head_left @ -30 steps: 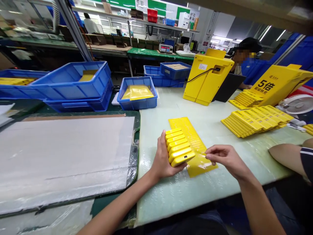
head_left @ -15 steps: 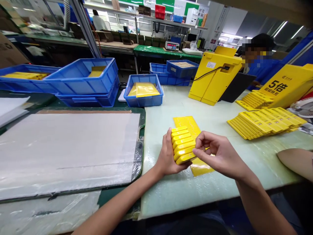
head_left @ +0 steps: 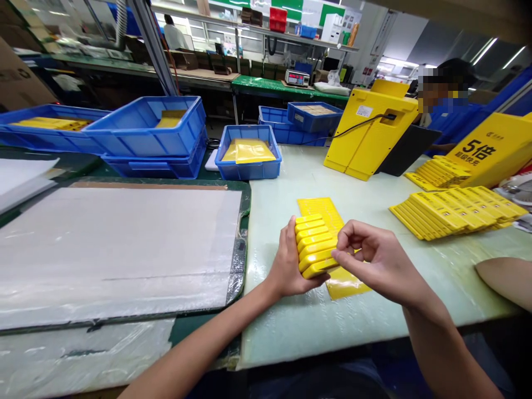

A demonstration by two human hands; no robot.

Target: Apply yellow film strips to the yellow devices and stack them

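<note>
Left hand: The left hand (head_left: 286, 260) sits palm-on against the side of a stacked row of yellow power banks (head_left: 316, 246), its fingers wrapped closely around the row and holding it up off the table.

Right hand: The right hand (head_left: 376, 263) is at the near end of the row, with its fingers (head_left: 351, 235) curled and narrowly pinched. The thumb and fingertips touch the lowest power bank.

Held row: The power banks lie face to face in a slightly slanted row, held above a flat, ribbed yellow plastic sheet (head_left: 332, 244) whose far end shows beyond them and whose near end shows below the right hand.

Work surface: The sheet lies on a pale green table (head_left: 286, 332) covered in clear plastic film.

Right of the hands: Two fanned piles of yellow power banks (head_left: 455, 213) lie on the table, the second (head_left: 436, 173) against a yellow panel printed "5倍" (head_left: 484, 149). A yellow dispenser cabinet (head_left: 369, 136) stands tilted beyond them with a black cable running from it, beside a black panel (head_left: 409, 149).

Left of the hands: A blue crate holding yellow packets (head_left: 248, 152) stands at the table's far edge, near stacked blue crates (head_left: 145, 136). A white sheet on a green-edged mat (head_left: 116, 249) lies nearer.

Nearby: A co-worker's forearm (head_left: 507, 282) rests at the right edge of the table, well apart from the person's hands.
</note>
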